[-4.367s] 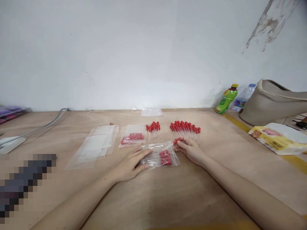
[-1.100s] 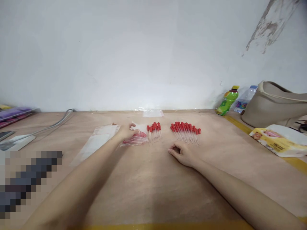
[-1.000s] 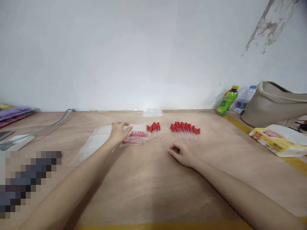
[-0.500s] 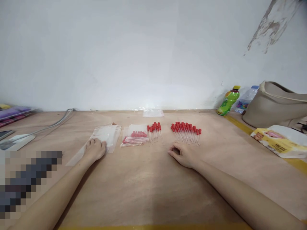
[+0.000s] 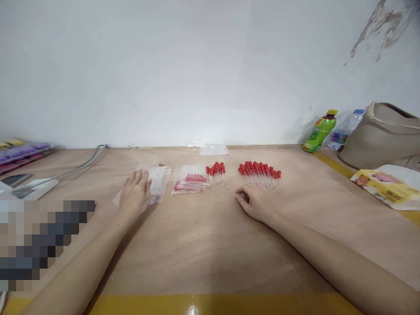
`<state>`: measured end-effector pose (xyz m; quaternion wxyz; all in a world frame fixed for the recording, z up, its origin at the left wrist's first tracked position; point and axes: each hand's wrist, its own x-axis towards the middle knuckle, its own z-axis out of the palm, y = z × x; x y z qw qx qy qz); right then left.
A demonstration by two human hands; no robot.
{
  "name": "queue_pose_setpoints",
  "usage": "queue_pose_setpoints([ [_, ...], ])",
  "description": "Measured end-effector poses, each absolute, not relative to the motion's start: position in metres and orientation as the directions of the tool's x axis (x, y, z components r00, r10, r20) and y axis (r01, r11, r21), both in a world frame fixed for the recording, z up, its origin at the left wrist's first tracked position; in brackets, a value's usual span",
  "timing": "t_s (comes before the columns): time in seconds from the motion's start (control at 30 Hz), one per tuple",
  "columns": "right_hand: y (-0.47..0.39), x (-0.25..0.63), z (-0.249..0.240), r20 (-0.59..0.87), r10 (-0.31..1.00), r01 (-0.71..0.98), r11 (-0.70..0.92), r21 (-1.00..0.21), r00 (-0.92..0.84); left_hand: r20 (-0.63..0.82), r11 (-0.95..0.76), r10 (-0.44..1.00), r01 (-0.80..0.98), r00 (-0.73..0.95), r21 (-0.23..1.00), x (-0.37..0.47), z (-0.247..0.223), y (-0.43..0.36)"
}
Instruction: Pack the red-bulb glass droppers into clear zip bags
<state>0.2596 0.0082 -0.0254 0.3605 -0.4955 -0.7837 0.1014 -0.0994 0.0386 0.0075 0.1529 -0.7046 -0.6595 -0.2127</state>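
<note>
My left hand point(image 5: 135, 190) lies with fingers stretched out over a stack of clear zip bags point(image 5: 159, 179), covering part of it; it is open. To its right are filled zip bags point(image 5: 192, 180), stacked, with red bulbs showing through the plastic. Beside them a small group of droppers point(image 5: 216, 171) with red bulbs and clear thin stems lies on the table. A larger fanned row of droppers point(image 5: 260, 170) lies farther right. My right hand point(image 5: 254, 203) rests on the table just below that row, fingers curled and thumb against them, with nothing visible in it.
One flat clear bag point(image 5: 214, 150) lies by the wall. At right stand a green-labelled bottle point(image 5: 320, 133), a clear bottle point(image 5: 344, 131) and a beige bag point(image 5: 377, 135), with a yellow-and-white packet point(image 5: 389, 188). At left are a cable point(image 5: 78, 166), a phone point(image 5: 15, 180) and purple packs point(image 5: 28, 152).
My left hand has moved forward over the bag stack, its fingers now straighter. My right hand stays by the droppers. The whole view has shifted slightly.
</note>
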Motion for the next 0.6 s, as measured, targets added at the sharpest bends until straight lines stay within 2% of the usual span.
queue_pose_setpoints([
  [0.07, 0.017, 0.254, -0.025, 0.495, 0.847, 0.725, 0.463, -0.509, -0.193, 0.499, -0.251, 0.844, 0.967, 0.199, 0.039, -0.076, 0.009, 0.024],
  [0.1, 0.023, 0.25, -0.024, 0.512, 0.842, 0.735, 0.454, -0.503, -0.17, 0.464, -0.402, 0.822, 0.913, 0.331, 0.062, -0.063, 0.008, 0.017],
  [0.17, 0.039, 0.242, -0.02, 0.532, 0.837, 0.753, 0.432, -0.496, -0.13, 0.333, -0.607, 0.771, 0.784, 0.542, 0.129, -0.038, 0.005, 0.002],
  [0.23, 0.058, 0.232, -0.014, 0.5, 0.863, 0.783, 0.361, -0.506, -0.075, 0.201, -0.72, 0.694, 0.659, 0.692, 0.217, -0.021, -0.001, -0.008],
  [0.3, 0.075, 0.222, -0.008, 0.419, 0.908, 0.825, 0.238, -0.512, -0.002, 0.138, -0.737, 0.66, 0.599, 0.739, 0.314, -0.012, -0.005, -0.012],
  [0.4, 0.092, 0.209, -0.003, 0.282, 0.957, 0.854, 0.092, -0.512, 0.066, 0.177, -0.712, 0.678, 0.578, 0.713, 0.398, -0.011, -0.008, -0.013],
  [0.6, 0.108, 0.2, -0.005, 0.138, 0.987, 0.861, 0.005, -0.508, 0.076, 0.313, -0.735, 0.669, 0.541, 0.674, 0.408, -0.009, -0.007, -0.015],
])
